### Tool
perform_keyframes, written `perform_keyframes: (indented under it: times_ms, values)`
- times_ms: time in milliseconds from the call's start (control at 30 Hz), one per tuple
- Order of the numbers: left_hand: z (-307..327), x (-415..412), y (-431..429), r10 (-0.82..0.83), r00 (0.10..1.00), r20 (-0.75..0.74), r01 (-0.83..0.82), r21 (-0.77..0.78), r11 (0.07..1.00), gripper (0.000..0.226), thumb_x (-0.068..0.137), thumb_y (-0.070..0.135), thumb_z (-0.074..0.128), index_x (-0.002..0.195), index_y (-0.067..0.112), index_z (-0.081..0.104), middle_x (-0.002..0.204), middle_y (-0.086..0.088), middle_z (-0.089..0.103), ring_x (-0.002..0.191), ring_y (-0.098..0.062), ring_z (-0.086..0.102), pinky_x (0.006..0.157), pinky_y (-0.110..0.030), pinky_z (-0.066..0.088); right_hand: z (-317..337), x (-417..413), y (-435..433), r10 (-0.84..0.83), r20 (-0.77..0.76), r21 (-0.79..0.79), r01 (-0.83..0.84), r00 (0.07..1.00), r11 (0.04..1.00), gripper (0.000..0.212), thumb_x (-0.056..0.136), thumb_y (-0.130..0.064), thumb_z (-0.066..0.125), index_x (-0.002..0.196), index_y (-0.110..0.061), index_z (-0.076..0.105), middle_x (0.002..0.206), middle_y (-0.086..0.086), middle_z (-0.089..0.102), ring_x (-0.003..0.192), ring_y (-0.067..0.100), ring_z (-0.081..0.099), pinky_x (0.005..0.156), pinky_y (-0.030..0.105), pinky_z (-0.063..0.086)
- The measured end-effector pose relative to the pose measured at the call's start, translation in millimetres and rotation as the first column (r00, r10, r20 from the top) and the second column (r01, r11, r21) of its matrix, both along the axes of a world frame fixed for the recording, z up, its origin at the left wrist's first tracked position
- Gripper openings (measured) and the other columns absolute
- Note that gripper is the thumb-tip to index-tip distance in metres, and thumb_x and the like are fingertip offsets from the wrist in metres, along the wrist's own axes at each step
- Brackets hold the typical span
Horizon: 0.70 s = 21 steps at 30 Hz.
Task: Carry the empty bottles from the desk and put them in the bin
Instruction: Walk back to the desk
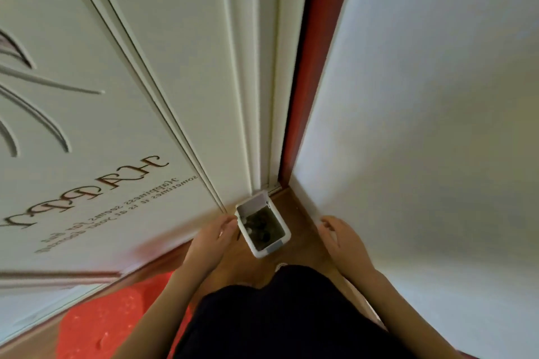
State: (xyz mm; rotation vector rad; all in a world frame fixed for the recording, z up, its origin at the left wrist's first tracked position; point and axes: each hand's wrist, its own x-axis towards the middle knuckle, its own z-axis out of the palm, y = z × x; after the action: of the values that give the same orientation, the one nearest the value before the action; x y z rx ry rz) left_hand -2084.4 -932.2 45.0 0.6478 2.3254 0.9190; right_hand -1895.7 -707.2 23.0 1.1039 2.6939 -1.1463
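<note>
Drop step apparently done: left hand (214, 237) and right hand (339, 237) loosely open, empty, flanking bin (284, 232). Next: return to desk.

The bin (264, 252) at lower centre looks like smooth white plastic with a faint sheen, and the floor (294, 210) around it is brown wood — satin, lightly reflective. At left the cream door (163, 46) has a smooth, semi-gloss painted finish with grooved lettering; the wall (437, 96) at right is matt white — and the mat (116, 320) at lower left looks glossy red.
</note>
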Motion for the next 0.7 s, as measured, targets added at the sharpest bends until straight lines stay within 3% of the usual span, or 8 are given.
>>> perform_keyframes:
  times_ms: [67, 167, 333, 467, 533, 600, 700]
  values:
    - [5.3, -16.7, 7.2, -0.105, 0.994, -0.013, 0.105, 0.024, 0.994, 0.017, 0.098, 0.029, 0.046, 0.102, 0.028, 0.063, 0.099, 0.009, 0.063, 0.086, 0.001, 0.055, 0.071, -0.015, 0.039, 12.6, 3.0, -14.0, -0.124, -0.040, 0.006, 0.124, 0.991, 0.992, 0.035, 0.098, -0.044, 0.042, 0.123, -0.023, 0.056, 0.117, -0.006, 0.060, 0.105, 0.011, 0.057, 0.094, 0.026, 0.046]
    - [5.8, -37.6, 14.0, -0.316, 0.947, -0.064, 0.318, 0.016, 0.948, 0.030, 0.098, 0.035, 0.042, 0.114, 0.021, 0.063, 0.109, 0.006, 0.063, 0.098, -0.011, 0.058, 0.082, -0.023, 0.041, 26.5, 16.9, -49.5, -0.330, -0.107, 0.003, 0.332, 0.938, 0.943, 0.031, 0.099, -0.038, 0.043, 0.121, -0.021, 0.057, 0.114, -0.006, 0.061, 0.103, 0.012, 0.058, 0.094, 0.029, 0.049]
    - [-6.4, -44.3, 6.8, -0.632, 0.772, -0.075, 0.630, -0.051, 0.775, 0.024, 0.099, 0.032, 0.043, 0.113, 0.025, 0.061, 0.106, 0.007, 0.062, 0.096, -0.010, 0.058, 0.081, -0.016, 0.040, 20.6, 63.4, -147.4, -0.659, -0.097, -0.066, 0.655, 0.746, 0.752, 0.030, 0.098, -0.034, 0.047, 0.119, -0.018, 0.059, 0.108, -0.007, 0.062, 0.099, 0.010, 0.060, 0.088, 0.027, 0.050]
    - [-29.9, -23.4, -13.0, -0.764, 0.645, 0.032, 0.761, -0.123, 0.637, 0.021, 0.097, 0.041, 0.044, 0.108, 0.037, 0.060, 0.105, 0.009, 0.064, 0.098, -0.010, 0.061, 0.089, -0.032, 0.050, 0.0, 114.2, -241.4, -0.842, -0.023, -0.121, 0.835, 0.539, 0.537, 0.021, 0.097, -0.030, 0.052, 0.110, -0.018, 0.062, 0.100, -0.004, 0.065, 0.091, 0.006, 0.061, 0.073, 0.013, 0.045]
    - [-35.4, -1.3, -21.1, -0.824, 0.559, 0.092, 0.827, -0.133, 0.546, 0.016, 0.097, 0.043, 0.043, 0.102, 0.042, 0.058, 0.102, 0.012, 0.063, 0.098, -0.007, 0.060, 0.091, -0.034, 0.051, -8.5, 137.5, -286.4, -0.910, 0.021, -0.125, 0.904, 0.413, 0.408, 0.022, 0.096, -0.029, 0.053, 0.110, -0.015, 0.063, 0.100, 0.001, 0.067, 0.093, 0.012, 0.064, 0.076, 0.021, 0.048]
    - [-35.9, 29.0, -21.8, -0.880, 0.453, 0.140, 0.890, -0.121, 0.439, 0.014, 0.098, 0.035, 0.046, 0.103, 0.036, 0.058, 0.103, 0.010, 0.062, 0.101, -0.009, 0.059, 0.091, -0.030, 0.048, -11.2, 159.0, -326.4, -0.961, 0.060, -0.115, 0.958, 0.271, 0.263, 0.025, 0.097, -0.029, 0.052, 0.112, -0.013, 0.063, 0.100, 0.001, 0.067, 0.094, 0.016, 0.064, 0.080, 0.028, 0.049]
    - [-34.0, 77.8, -11.9, -0.938, 0.310, 0.153, 0.948, -0.120, 0.294, 0.018, 0.098, 0.031, 0.047, 0.111, 0.029, 0.059, 0.105, 0.008, 0.061, 0.100, -0.010, 0.058, 0.093, -0.031, 0.047, -8.6, 188.3, -377.5, -0.997, 0.065, -0.113, 0.993, 0.048, 0.040, 0.025, 0.097, -0.031, 0.051, 0.111, -0.014, 0.064, 0.096, -0.004, 0.067, 0.089, 0.012, 0.062, 0.076, 0.025, 0.045]
